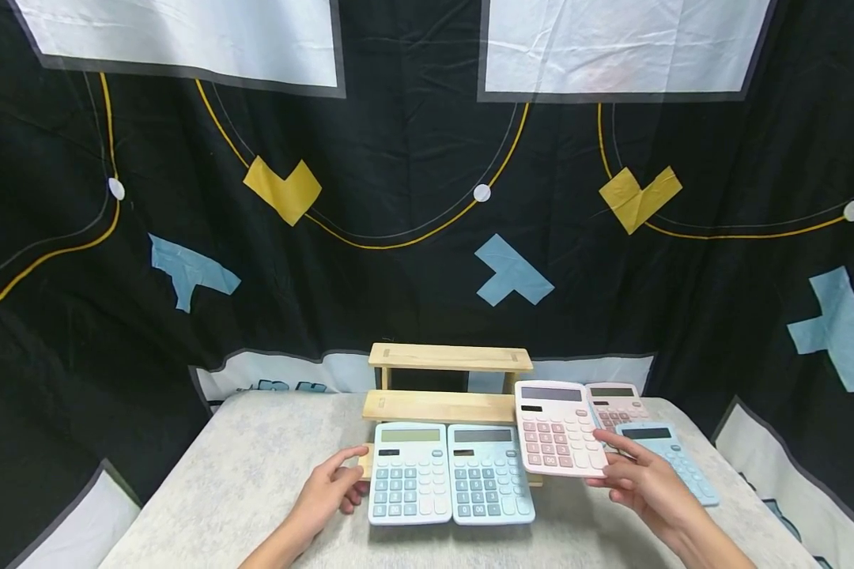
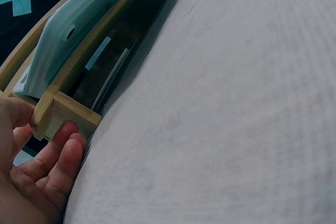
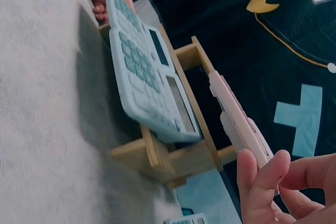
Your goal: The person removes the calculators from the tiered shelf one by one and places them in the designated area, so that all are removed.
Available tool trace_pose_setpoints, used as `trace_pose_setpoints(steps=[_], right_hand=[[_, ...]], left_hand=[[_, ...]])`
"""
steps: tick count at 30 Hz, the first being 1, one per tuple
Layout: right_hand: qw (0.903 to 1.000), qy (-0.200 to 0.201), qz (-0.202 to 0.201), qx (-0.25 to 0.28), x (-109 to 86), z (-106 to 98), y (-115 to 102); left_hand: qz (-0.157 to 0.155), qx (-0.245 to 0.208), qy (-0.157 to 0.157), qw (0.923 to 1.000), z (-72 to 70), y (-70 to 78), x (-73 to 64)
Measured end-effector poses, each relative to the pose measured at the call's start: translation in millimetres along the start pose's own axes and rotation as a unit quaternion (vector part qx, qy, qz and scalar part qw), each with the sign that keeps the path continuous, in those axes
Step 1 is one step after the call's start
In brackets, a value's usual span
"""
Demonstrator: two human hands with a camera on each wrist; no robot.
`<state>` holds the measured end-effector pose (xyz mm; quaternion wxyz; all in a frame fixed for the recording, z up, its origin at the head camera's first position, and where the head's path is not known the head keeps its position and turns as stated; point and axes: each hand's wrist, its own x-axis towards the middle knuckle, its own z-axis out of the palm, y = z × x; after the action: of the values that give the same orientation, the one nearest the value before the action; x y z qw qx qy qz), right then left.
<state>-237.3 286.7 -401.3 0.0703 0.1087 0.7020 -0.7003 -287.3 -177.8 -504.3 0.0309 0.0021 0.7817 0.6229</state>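
A tiered wooden rack [image 1: 437, 406] stands on the table. Two light-blue calculators, the left one [image 1: 409, 482] and the right one [image 1: 491, 482], lean side by side on its lowest tier. My left hand [image 1: 323, 490] grips the left end of that tier [image 2: 44, 109], thumb above and fingers beneath. With thumb and fingers, my right hand [image 1: 644, 478] pinches the lower right edge of a pink calculator [image 1: 551, 431]. In the right wrist view this calculator [image 3: 239, 116] is seen edge-on, held off the table near the middle tier. Whether it touches the rack is unclear.
Right of the rack lie another pink calculator [image 1: 615, 405] and another light-blue one [image 1: 672, 458], partly behind my right hand. A grey-white cloth covers the table [image 1: 256, 454]. A black patterned curtain [image 1: 398, 292] hangs behind it.
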Motion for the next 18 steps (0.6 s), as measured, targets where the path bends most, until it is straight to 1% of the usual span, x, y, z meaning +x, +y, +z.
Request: trace_pose_setpoints(steps=[7, 11, 15, 16, 18], right_hand=[[0.9999, -0.012, 0.010, -0.001, -0.3, -21, 3], [0.9997, -0.005, 0.023, 0.000, 1.9, -34, 5], [0.9994, -0.008, 0.033, 0.001, 3.3, -46, 10], [0.9994, -0.012, 0.034, 0.003, 3.7, -49, 11], [0.9989, -0.033, 0.031, 0.008, 4.6, -55, 13]], left_hand=[[-0.002, -0.005, -0.006, 1.0000, -1.0, -0.6, 1.1], [-0.006, -0.003, -0.003, 1.0000, -0.7, -0.4, 0.7], [-0.008, 0.003, 0.002, 1.0000, -0.1, 0.5, -0.1], [-0.008, 0.003, 0.003, 1.0000, 0.0, 0.8, -0.5], [-0.008, 0.005, 0.005, 0.9999, -0.1, 1.1, -1.2]])
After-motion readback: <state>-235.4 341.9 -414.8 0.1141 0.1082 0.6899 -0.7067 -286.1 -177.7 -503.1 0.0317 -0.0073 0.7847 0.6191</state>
